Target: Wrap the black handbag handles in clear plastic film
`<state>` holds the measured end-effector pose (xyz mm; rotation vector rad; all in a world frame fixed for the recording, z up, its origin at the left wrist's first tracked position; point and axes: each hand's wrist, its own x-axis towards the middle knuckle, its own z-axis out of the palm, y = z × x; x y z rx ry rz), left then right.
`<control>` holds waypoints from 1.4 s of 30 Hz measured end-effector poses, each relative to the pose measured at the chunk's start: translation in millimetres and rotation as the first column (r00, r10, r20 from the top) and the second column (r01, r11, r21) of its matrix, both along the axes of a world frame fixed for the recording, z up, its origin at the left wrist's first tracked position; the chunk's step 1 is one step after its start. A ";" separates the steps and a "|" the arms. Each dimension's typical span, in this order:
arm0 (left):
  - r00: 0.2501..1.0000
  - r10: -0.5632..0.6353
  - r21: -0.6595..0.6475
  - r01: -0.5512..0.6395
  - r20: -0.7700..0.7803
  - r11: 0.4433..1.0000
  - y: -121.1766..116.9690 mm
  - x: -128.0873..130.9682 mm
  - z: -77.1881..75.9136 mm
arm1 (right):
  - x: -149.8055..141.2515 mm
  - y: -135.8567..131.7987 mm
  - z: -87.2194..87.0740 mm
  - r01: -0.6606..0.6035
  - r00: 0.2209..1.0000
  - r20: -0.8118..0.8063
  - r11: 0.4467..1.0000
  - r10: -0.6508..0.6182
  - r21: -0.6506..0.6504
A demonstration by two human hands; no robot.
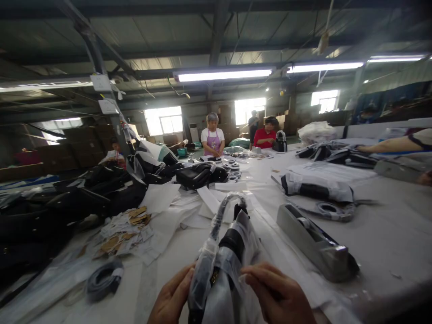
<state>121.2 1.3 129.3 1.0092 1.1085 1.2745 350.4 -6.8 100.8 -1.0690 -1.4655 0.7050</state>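
A black handbag [232,240] stands in front of me, partly covered in thin white wrapping [227,299]. Its arched handle [216,225] is sleeved in clear plastic. My left hand [173,294] is closed on the bag's left side, thumb against the plastic-covered handle. On the other side, my right hand [275,292] pinches a small whitish bit at the wrapping's edge; whether it is tape or wrapping I cannot tell. A bit of gold-coloured metal shows between the wrapped parts. Right of the bag sits a grey tape dispenser [313,243].
Black bags [77,207] are heaped at left, near loose tags [128,229] and a coiled grey strap [104,280]. A wrapped bag [317,188] lies behind the dispenser. Another person's arm [393,143] reaches in from the right. Co-workers [212,137] are across the white table [381,238].
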 end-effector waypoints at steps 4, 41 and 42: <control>0.985 -0.160 -0.033 0.158 -0.067 0.987 10.4 -4.4 14.3 | -11.1 15.9 31.5 -0.092 0.978 0.194 0.993 0.076 0.075; 0.861 -0.302 0.038 0.346 -0.409 0.937 30.6 -11.7 45.1 | -51.0 28.9 57.4 -0.279 0.928 0.223 0.954 0.297 -0.109; 0.867 -0.319 0.011 0.349 -0.383 0.937 30.6 -11.3 45.6 | -51.5 28.7 57.0 -0.284 0.932 0.205 0.953 0.300 -0.105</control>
